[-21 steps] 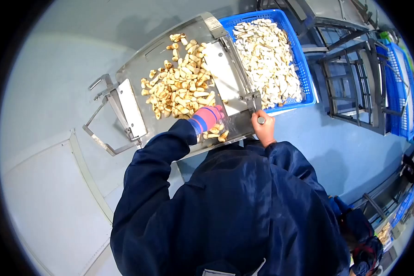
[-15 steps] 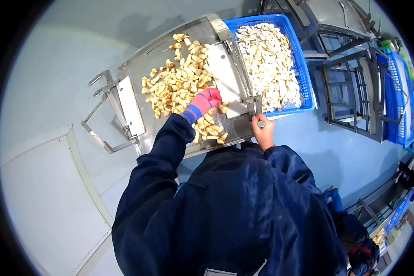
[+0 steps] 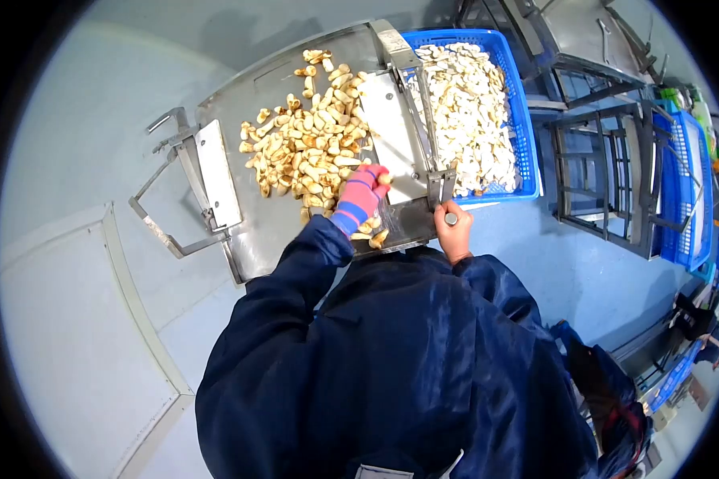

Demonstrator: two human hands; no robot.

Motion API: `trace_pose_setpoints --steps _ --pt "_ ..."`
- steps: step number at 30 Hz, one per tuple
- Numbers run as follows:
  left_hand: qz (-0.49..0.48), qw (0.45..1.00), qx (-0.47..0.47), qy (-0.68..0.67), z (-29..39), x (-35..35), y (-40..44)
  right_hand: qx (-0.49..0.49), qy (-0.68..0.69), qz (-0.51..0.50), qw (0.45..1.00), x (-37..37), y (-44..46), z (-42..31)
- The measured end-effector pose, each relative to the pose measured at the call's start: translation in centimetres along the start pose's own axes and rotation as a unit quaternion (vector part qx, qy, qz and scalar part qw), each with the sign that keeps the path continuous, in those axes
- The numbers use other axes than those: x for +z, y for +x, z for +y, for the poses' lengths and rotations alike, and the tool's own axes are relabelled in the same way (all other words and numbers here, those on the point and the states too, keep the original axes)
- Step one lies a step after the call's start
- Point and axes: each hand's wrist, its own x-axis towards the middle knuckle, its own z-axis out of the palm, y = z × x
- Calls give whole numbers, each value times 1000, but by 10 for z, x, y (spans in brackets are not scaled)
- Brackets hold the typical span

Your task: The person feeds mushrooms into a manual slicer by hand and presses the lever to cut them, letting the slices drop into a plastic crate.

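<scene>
My left hand (image 3: 364, 191), in a pink and blue striped glove, is closed on a small mushroom (image 3: 385, 179) beside the white cutting board (image 3: 393, 132). A heap of whole mushrooms (image 3: 311, 144) with brown ends lies on the steel tray to its left, and a few more lie below the glove. With bare fingers my right hand (image 3: 454, 231) is wrapped round the cutter handle (image 3: 451, 218). The hinged blade (image 3: 425, 112) runs along the board's right edge. Part of the handle is hidden by my fingers.
A blue basket (image 3: 529, 160) full of pale mushroom slices stands right of the blade. A second white board with a metal arm (image 3: 220, 176) is at the tray's left edge. Steel frames (image 3: 607, 168) and blue crates (image 3: 687, 207) stand far right. Another person (image 3: 607, 399) is at lower right.
My left hand has moved slightly down, and the mushroom that lay by its fingers is now between them. My right hand remains on the handle. The view has shifted a little.
</scene>
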Motion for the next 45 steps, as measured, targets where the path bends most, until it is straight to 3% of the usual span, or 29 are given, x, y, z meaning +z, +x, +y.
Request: trace_pose_setpoints --steps 2,3,8,10,11,15,19,20,23,25,28,30,32,34,35,38,39,42,43,45 --pt "-6 959 -136 -249 2 1 29 2 -10 -8 1000 0 1 0" --pt "32 953 -119 -278 6 5 43 6 -7 -7 1000 -1 1 -1" --pt "164 981 -75 -68 -16 62 91 10 11 31 999 -6 11 -43" --pt "181 972 -123 -86 -3 77 93 29 -16 19 999 -10 17 -53" --pt "230 965 -101 -76 -16 93 95 26 -18 20 999 -10 17 -54" --pt "197 964 -147 -103 -3 84 91 35 -35 2 999 -11 17 -52" --pt "223 961 -120 -110 2 82 86 13 -23 32 999 -5 14 -47" --pt "201 958 -165 -118 3 85 86 -5 -28 35 999 -5 15 -41" --pt "181 967 -150 -94 10 77 83 1 -20 22 1000 5 4 -10" --pt "176 960 -160 -149 9 75 83 6 0 -13 1000 9 -5 18" --pt "152 962 -158 -165 0 76 91 -15 -28 15 999 4 1 -9" --pt "143 964 -160 -158 -4 80 88 73 28 10 997 -1 10 -25" --pt "131 957 -166 -199 -2 76 87 49 3 -1 999 -1 7 -27" --pt "96 956 -170 -218 -6 75 92 69 54 -23 996 11 -8 40" --pt "108 958 -171 -204 7 62 87 52 29 -25 998 11 -10 39" --pt "141 942 -116 -281 -71 131 108 74 30 22 997 0 8 -30" --pt "126 936 -119 -306 -60 120 103 101 43 6 994 -4 13 -50" --pt "58 946 -189 -257 -3 68 94 -6 -1 11 1000 7 -2 16" --pt "43 952 -187 -240 1 62 93 87 61 -16 994 14 -12 53" --pt "64 971 -161 -166 -2 62 96 -15 8 19 1000 10 -2 28"
